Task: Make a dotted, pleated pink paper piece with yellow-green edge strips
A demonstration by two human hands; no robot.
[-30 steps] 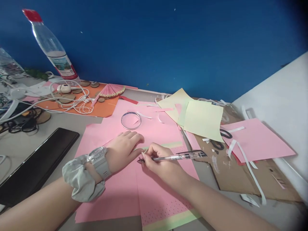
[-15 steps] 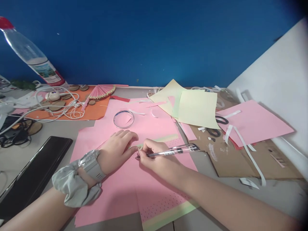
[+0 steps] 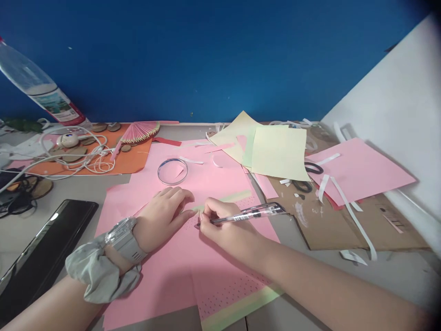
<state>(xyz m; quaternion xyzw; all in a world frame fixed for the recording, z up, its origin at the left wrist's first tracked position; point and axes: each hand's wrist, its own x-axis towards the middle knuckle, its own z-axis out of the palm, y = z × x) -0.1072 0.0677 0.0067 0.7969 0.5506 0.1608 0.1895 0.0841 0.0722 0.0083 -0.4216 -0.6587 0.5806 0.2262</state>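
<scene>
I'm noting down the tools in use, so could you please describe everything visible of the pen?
The pen is slim and looks like clear plastic, with a dark tip, barcode-like print and a clear, dark-edged cap on its rear end. Held slantwise in the right hand, it points down at the pink paper.

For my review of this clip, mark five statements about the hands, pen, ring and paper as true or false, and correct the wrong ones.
1. The right hand holds a pen. True.
2. The left hand also holds a pen. False: no item shows in it, and it rests on the pink paper.
3. A thin ring lies flat on pink paper. True.
4. The watch is worn on the right wrist. False: it is on the left wrist.
5. The black phone-like slab lies to the left of the left hand. True.
</scene>
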